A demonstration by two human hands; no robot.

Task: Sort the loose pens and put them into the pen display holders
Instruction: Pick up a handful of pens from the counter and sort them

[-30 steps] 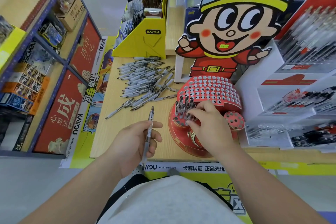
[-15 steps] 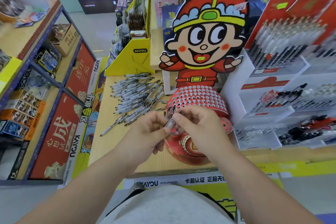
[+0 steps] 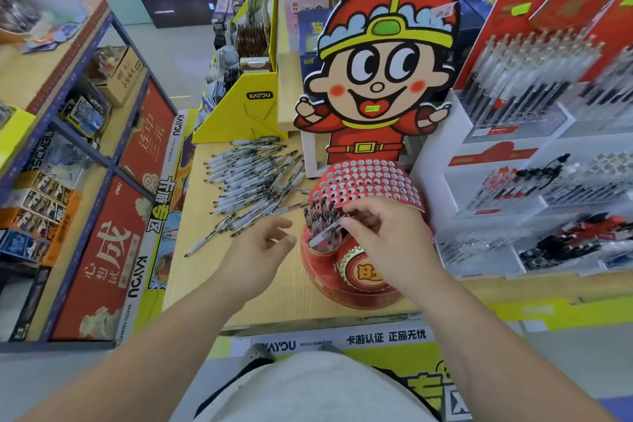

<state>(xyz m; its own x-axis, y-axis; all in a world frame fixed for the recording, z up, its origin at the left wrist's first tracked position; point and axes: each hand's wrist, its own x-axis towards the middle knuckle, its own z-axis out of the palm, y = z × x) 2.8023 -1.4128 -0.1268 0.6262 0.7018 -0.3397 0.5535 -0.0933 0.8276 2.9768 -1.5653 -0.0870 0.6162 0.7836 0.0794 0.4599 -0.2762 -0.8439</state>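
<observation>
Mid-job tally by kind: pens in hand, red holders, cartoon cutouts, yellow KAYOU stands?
Pen held by the right hand: 1
Red holder: 1
Cartoon cutout: 1
Yellow KAYOU stand: 1
Total: 4
Loose pens: too overlapped to count

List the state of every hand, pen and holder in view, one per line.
left hand: open, holding nothing.
right hand: pinches one pen.
held pen: tilted at the holder's front, not upright in a hole.
red pen holder: most holes empty.
standing pens: upright in a cluster at the holder's front left.
loose pens: lying heaped on the table.
</observation>
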